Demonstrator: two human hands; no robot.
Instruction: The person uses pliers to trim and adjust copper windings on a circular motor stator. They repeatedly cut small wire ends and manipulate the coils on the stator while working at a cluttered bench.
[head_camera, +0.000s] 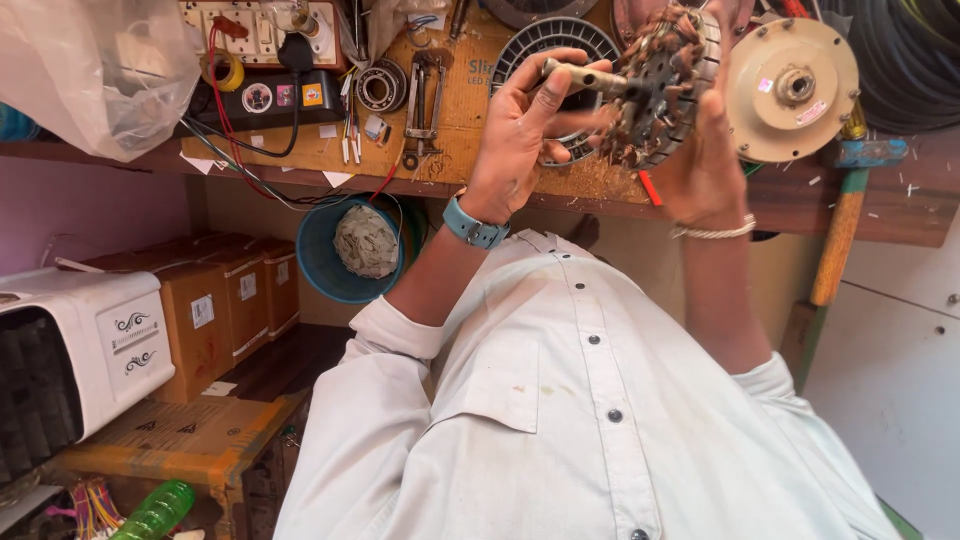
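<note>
Cluttered wooden worktop (470, 150) across top of frame; both hands upper centre hold wound motor stator (660, 85): left hand (520, 130) pinches its shaft (585, 77), right hand (700, 165) cups rim; round metal cover (795, 90) just right

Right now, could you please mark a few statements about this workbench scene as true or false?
1. The left hand grips the shaft of the motor winding. True.
2. The blue watch is on the right wrist. False: it is on the left wrist; the right wears a silver bracelet.
3. A blue bucket holds a pale bundle. True.
4. The right hand holds the cream round cover. False: the cover lies on the bench; that hand supports the winding.
</note>
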